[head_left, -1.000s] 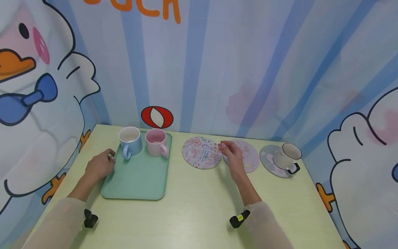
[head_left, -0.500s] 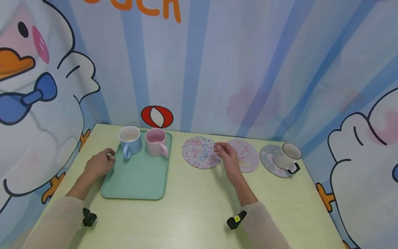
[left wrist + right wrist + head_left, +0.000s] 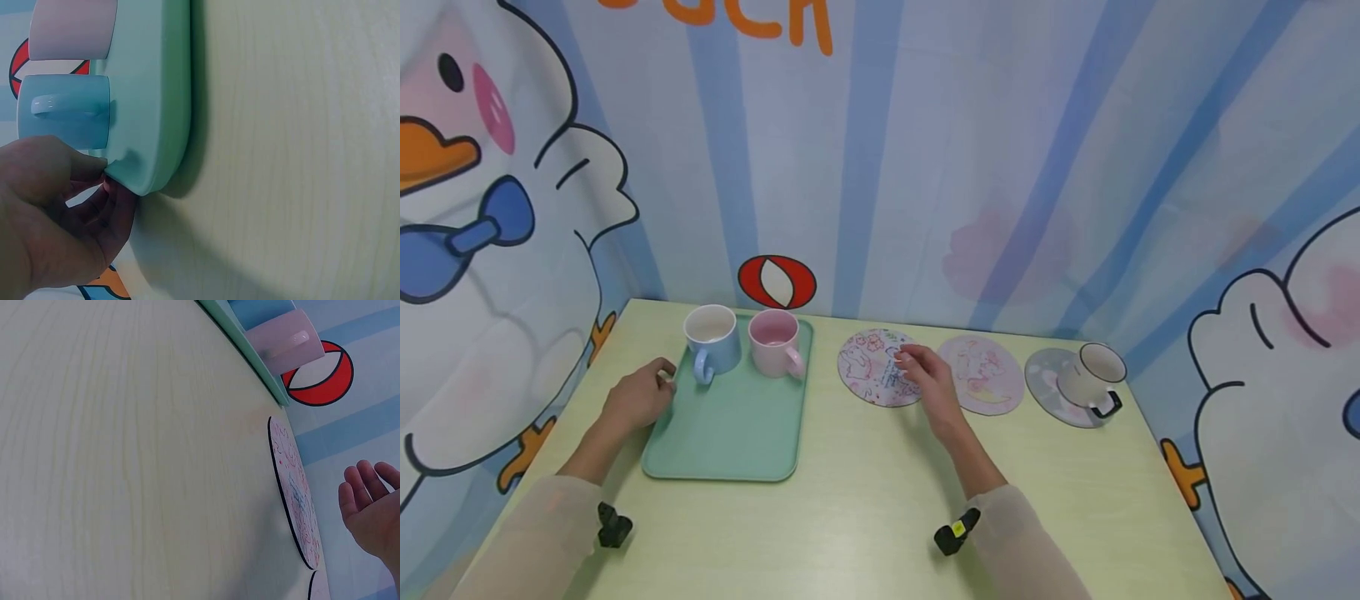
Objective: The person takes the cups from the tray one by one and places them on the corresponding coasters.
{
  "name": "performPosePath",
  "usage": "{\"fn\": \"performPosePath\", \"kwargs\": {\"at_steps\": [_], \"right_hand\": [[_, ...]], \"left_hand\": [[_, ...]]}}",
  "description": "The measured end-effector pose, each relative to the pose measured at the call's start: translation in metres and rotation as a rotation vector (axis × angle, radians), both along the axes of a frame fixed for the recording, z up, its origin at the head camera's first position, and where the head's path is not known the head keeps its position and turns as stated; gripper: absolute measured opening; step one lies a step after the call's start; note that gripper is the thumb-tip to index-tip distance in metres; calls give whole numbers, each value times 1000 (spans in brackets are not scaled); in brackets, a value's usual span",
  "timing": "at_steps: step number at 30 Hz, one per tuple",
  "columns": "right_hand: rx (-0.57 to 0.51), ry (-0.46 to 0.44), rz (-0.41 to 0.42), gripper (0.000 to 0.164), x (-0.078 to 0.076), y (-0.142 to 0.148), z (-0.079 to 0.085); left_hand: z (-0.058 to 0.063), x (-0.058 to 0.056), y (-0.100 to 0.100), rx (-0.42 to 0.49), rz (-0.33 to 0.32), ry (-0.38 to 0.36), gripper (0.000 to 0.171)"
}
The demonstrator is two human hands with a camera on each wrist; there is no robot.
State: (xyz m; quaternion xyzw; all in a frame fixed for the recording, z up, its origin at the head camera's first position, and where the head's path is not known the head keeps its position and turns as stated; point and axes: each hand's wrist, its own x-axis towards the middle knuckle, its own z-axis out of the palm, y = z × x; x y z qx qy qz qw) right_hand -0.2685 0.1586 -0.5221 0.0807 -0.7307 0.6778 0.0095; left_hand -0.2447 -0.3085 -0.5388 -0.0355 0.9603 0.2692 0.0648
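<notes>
My left hand (image 3: 638,395) pinches the left edge of a green tray (image 3: 730,442); the left wrist view shows thumb and fingers on its rim. On the tray's far half stand a blue mug (image 3: 713,340) and a pink mug (image 3: 775,343). My right hand (image 3: 929,382), holding nothing, hovers over a round coaster with a colourful print (image 3: 868,379) and hides part of it. In the right wrist view its fingers are loosely bent, apart from the coaster.
A pink round coaster (image 3: 988,383) lies right of the printed one. Farther right, a white mug (image 3: 1093,371) with a black-edged handle stands on a grey coaster (image 3: 1047,383). A striped cartoon curtain (image 3: 910,208) rises behind the table (image 3: 850,533).
My right hand has moved left from the pink coaster to over the printed coaster, uncovering the pink one. The left hand, tray and mugs have stayed in place.
</notes>
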Motion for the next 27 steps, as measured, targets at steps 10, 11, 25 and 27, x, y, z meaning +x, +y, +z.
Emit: {"fn": "performPosePath", "kwargs": {"at_steps": [10,11,25,27], "right_hand": [[55,-1,58,45,3,-17,-2],[51,0,67,46,3,-19,-2],[84,1,119,51,4,-50,0],[90,10,138,52,5,-55,0]], "left_hand": [[4,4,1,14,-18,-4,31],[4,4,0,16,-20,-4,31],[1,2,1,24,-21,-1,32],[2,2,1,25,-21,0,32]]}}
